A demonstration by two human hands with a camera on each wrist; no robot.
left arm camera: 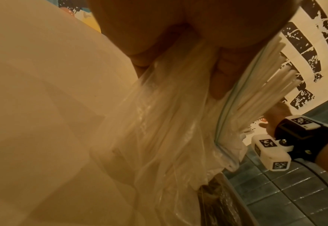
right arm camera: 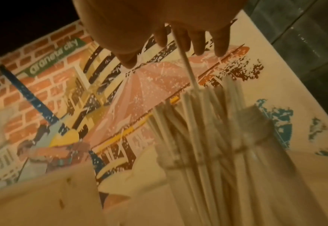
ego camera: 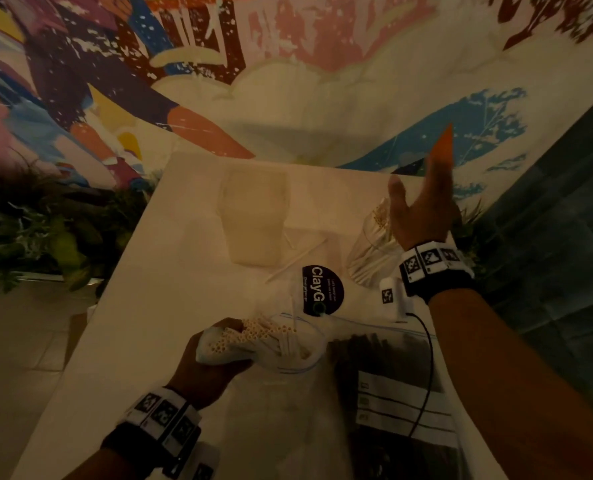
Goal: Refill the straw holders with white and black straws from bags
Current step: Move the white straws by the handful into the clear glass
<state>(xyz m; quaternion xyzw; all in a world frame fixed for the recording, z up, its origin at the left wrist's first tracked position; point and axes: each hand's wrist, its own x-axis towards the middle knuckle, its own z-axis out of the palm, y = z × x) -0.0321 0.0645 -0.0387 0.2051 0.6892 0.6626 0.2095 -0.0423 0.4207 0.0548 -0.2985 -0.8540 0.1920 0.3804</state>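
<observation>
this looks like a café or drinks shop. a white counter (ego camera: pixel 142 341) stands against a big painted mural (ego camera: pixel 191 64) of brick walls, a street sign and parasols, with leafy plants (ego camera: pixel 46 230) at its base. on the counter are a clear holder of white straws (ego camera: pixel 371 251), a frosted tub (ego camera: pixel 253 216) and a round branded sticker (ego camera: pixel 321 289). grey tiles (ego camera: pixel 558 237) line the side wall.

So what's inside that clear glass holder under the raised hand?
The clear glass holder is packed with white straws, ends fanning out above its rim. The open right hand hovers just above them and hides part of the bunch. The holder's bottom is too blurred to make out.
</observation>
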